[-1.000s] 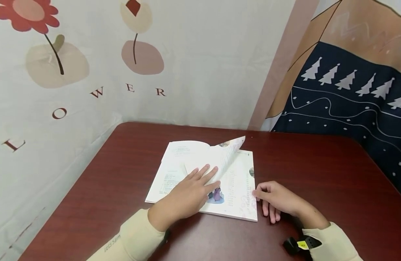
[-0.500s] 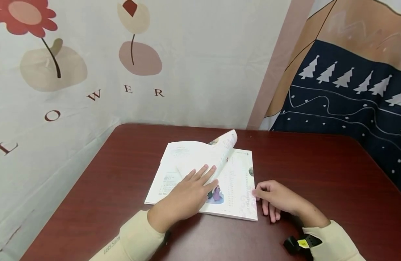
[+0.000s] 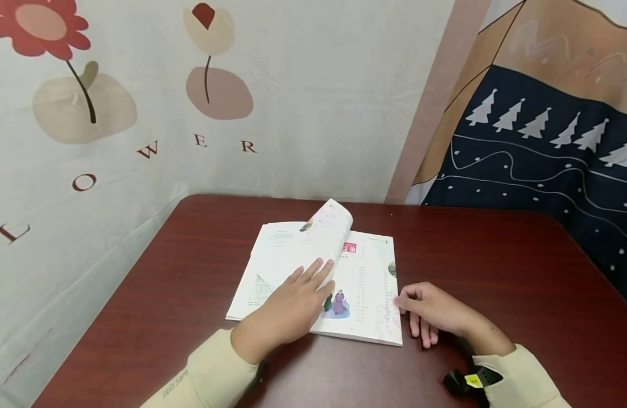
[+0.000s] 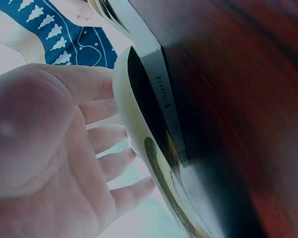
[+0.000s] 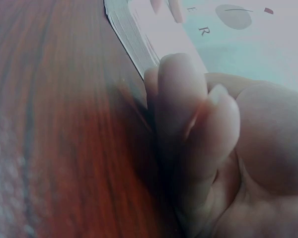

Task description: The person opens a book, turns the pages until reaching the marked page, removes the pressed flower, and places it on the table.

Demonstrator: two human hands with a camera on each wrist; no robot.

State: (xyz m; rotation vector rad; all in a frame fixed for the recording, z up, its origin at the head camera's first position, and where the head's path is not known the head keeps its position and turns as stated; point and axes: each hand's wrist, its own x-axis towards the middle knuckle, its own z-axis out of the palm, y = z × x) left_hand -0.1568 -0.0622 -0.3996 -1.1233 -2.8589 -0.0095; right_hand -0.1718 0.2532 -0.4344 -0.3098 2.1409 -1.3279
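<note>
An open book (image 3: 374, 317) with white printed pages lies on the dark red table. Across its middle my left hand (image 3: 288, 306) rests with fingers extended, touching a turning page (image 3: 325, 229) that curls up and over to the left. The left wrist view shows the left palm (image 4: 35, 144), the fingertips against the curved page and the book's spine (image 4: 161, 91) beyond. At the right edge of the book, my right hand (image 3: 435, 311) pinches the margin between thumb and bent index finger; its other fingers hang curled beside the book, nearest the camera in the right wrist view.
The reddish-brown table (image 3: 497, 255) extends around the book on all sides. Behind it hangs a pale cloth (image 3: 313, 113) with flowers and letters, and a dark blue cloth (image 3: 522, 164) with white trees at right. A black strap device (image 3: 471, 381) sits on the right wrist.
The lifted page has swung from right to left, uncovering more of the right-hand page with its pink heading. My left hand shifts slightly left; the right hand stays put.
</note>
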